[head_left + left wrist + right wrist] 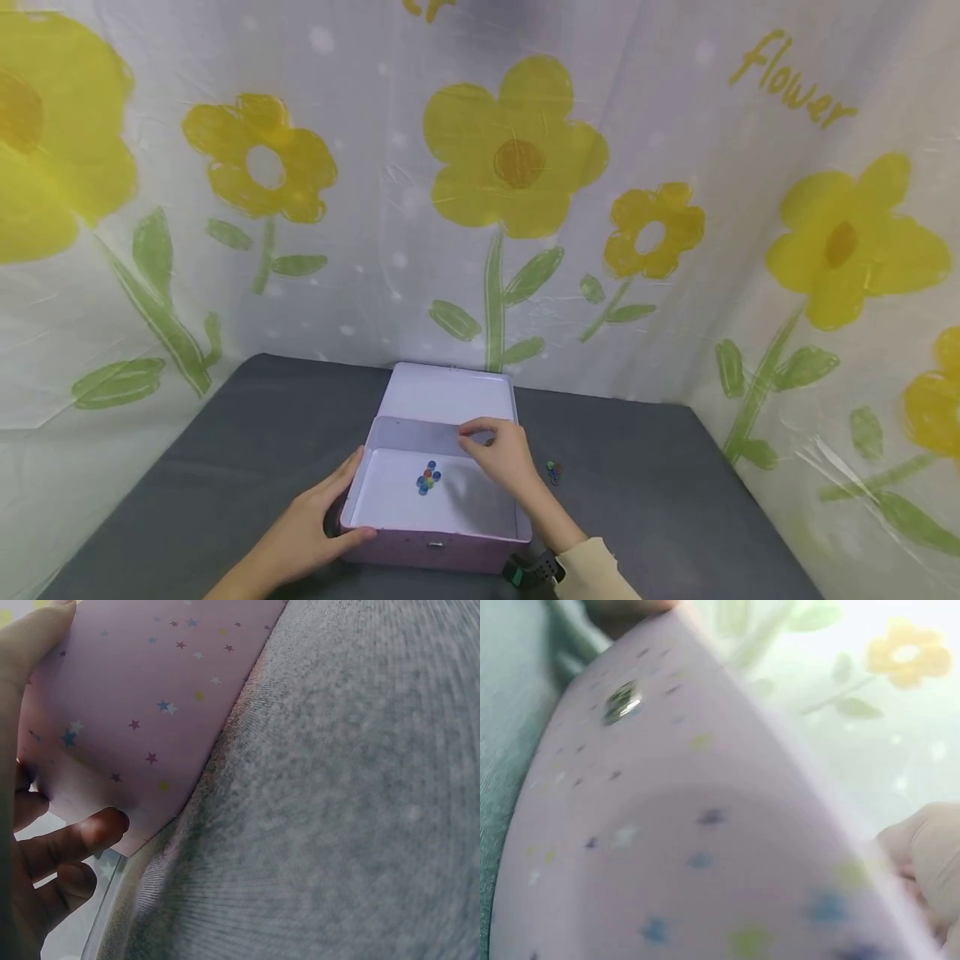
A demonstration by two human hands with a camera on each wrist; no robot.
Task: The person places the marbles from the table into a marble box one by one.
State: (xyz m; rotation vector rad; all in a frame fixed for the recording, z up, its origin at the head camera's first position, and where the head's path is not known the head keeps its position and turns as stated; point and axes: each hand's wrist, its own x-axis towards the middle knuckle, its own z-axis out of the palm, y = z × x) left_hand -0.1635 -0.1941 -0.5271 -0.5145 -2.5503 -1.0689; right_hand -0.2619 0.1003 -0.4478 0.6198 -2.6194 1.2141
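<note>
A pink tin box (pixel 435 546) with a star print stands with its lid (pixel 446 392) folded back and its white inside showing. My left hand (pixel 311 517) holds its left front corner, thumb on the front rim and fingers along the left side. In the left wrist view those fingers (pixel 105 829) lie against the starry wall. A cluster of small coloured beads (pixel 427 479) lies on the box floor. Over the far right part of the box, my right hand (pixel 498 457) has thumb and forefinger brought close together. Whether anything is between them is too small to tell.
More small coloured beads (pixel 554 472) lie on the dark grey tabletop (pixel 660 500), right of the box. A metal clasp (pixel 622 703) sits on the box front. A curtain with yellow flowers (pixel 375 250) surrounds the table's back and sides.
</note>
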